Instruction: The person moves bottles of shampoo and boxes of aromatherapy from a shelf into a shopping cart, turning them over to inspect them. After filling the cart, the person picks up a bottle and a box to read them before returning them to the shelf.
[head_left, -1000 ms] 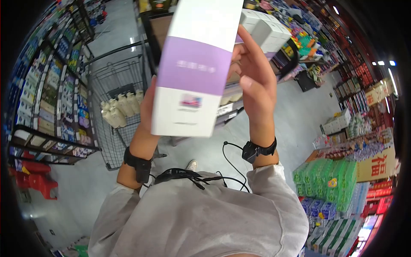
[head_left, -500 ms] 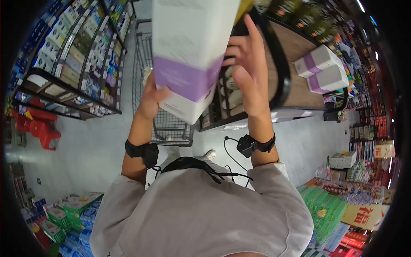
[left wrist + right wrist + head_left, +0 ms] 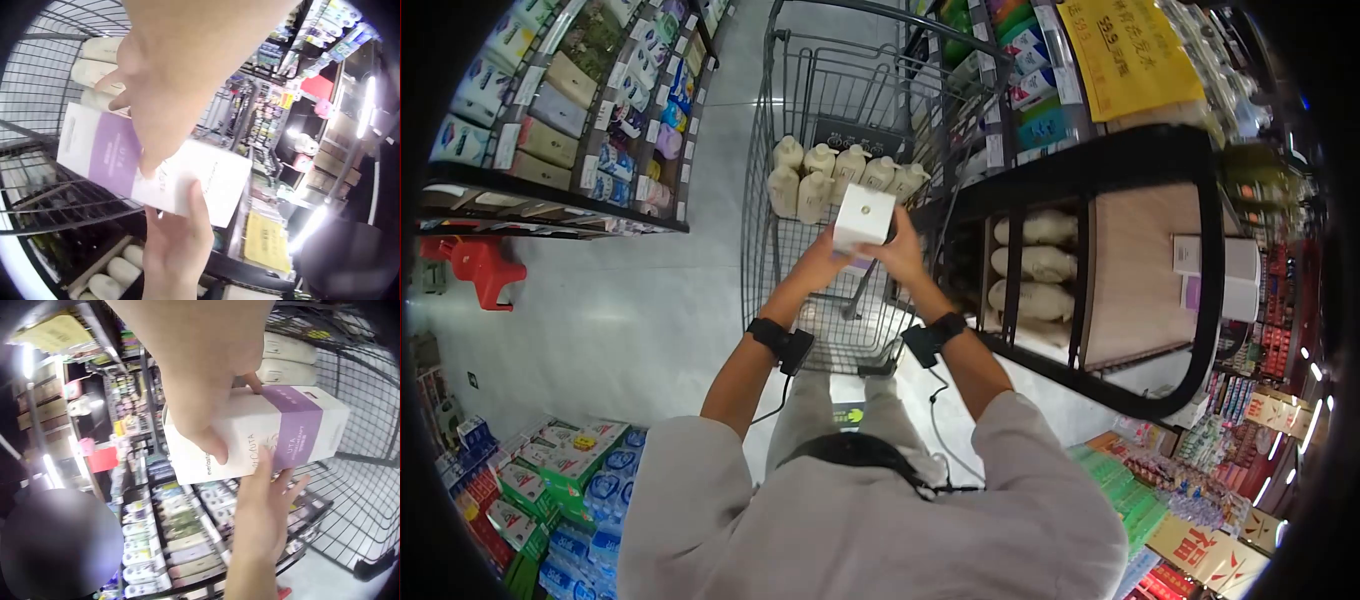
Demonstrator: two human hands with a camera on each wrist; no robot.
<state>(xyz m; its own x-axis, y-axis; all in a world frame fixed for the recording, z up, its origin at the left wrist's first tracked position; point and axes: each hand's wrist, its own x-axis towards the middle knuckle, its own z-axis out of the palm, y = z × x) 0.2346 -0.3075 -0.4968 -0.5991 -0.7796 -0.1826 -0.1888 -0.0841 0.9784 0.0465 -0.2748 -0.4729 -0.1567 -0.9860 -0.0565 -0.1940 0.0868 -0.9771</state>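
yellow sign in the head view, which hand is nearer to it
Right. The right hand holds the white box on the side toward the yellow sign; the left hand holds its opposite side, farther from the sign.

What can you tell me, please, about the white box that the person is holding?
The white box is long and rectangular, looks like smooth cardboard, and appears closed. A purple band with lettering, including "UTA", wraps it; more print shows on the white. In the head view, a white end with a small round mark faces the camera. The left hand and right hand hold it over the wire shopping cart, near pale bottles.
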